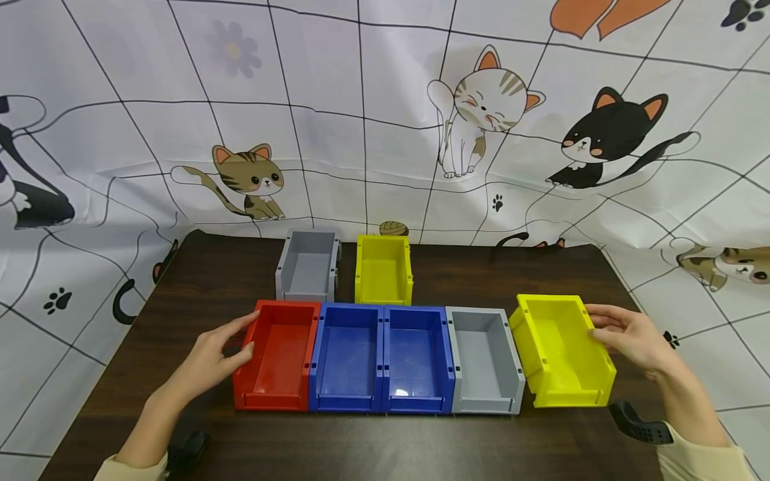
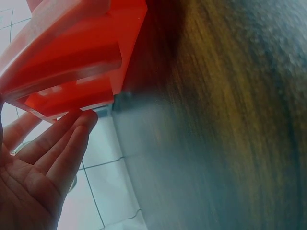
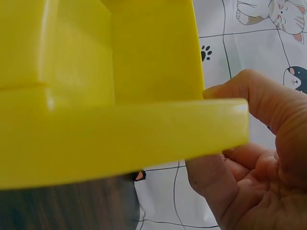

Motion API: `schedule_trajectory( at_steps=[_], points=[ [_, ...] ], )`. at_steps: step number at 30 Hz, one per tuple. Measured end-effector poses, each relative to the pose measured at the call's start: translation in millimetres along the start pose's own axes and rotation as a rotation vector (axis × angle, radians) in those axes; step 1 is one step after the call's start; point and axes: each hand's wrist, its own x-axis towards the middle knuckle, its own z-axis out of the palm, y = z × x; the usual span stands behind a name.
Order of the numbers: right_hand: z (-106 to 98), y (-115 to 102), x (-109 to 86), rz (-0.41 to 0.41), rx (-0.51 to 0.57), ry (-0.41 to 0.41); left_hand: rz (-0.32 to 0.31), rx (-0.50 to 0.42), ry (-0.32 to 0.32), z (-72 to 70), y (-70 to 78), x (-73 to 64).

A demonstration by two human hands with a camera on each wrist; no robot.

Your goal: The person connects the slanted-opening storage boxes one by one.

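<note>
OK, eyes on the R hand (image 1: 634, 341): we've got thumb and fingers pinched on the R wall of the front yellow bin (image 1: 562, 351), and the right wrist view backs that up. So the bin lies to that hand's left, btwn it and the front grey bin (image 1: 484, 354), and that's the relation we reckon counts: yellow just beside grey, L wall facing grey's R wall. Touching or just apart? Can't tell, nor whether its base is off the table (image 1: 385, 451). Long axis runs fore-aft, approx parallel w/ grey's, low lip toward us. R hand's nearer by far; the L hand (image 1: 210, 361) is at the opp. end, fingers fairly straight, thumb apart from them, tips at the L wall of the red bin (image 1: 283, 361), no grip that we see. Btwn red and grey: left blue bin (image 1: 349, 354) and right blue bin (image 1: 418, 354), side by side. Just behind: rear grey bin (image 1: 308, 267), rear yellow bin (image 1: 383, 270). Any shift toward grey, we judge, is plain leftward, w/ little turn needed
</note>
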Motion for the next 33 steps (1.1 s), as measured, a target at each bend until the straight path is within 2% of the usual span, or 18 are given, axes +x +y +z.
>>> schedule_trajectory(
  at_steps=[7,10,14,19,24,33],
  points=[
    [2.2,-2.0,4.1,-0.002,0.021,-0.012,0.002,0.003,-0.001,0.7,-1.0,-0.5],
    [3.8,-2.2,4.2,0.014,-0.004,-0.021,0.006,0.0,-0.001,0.8,-1.0,-0.6],
    [4.8,-0.6,3.3,0.019,-0.041,-0.029,-0.006,-0.005,-0.015,0.8,-2.0,-0.2],
    [1.8,-1.5,6.7,0.01,-0.021,-0.045,-0.024,-0.01,-0.029,0.7,-2.2,0.6],
    [0.6,-6.2,11.3,0.043,-0.044,-0.068,-0.037,-0.007,-0.035,0.8,-1.7,0.5],
    [15.6,3.6,6.6,0.034,-0.084,-0.051,-0.031,0.004,-0.025,0.4,-1.3,-0.1]
  ],
)
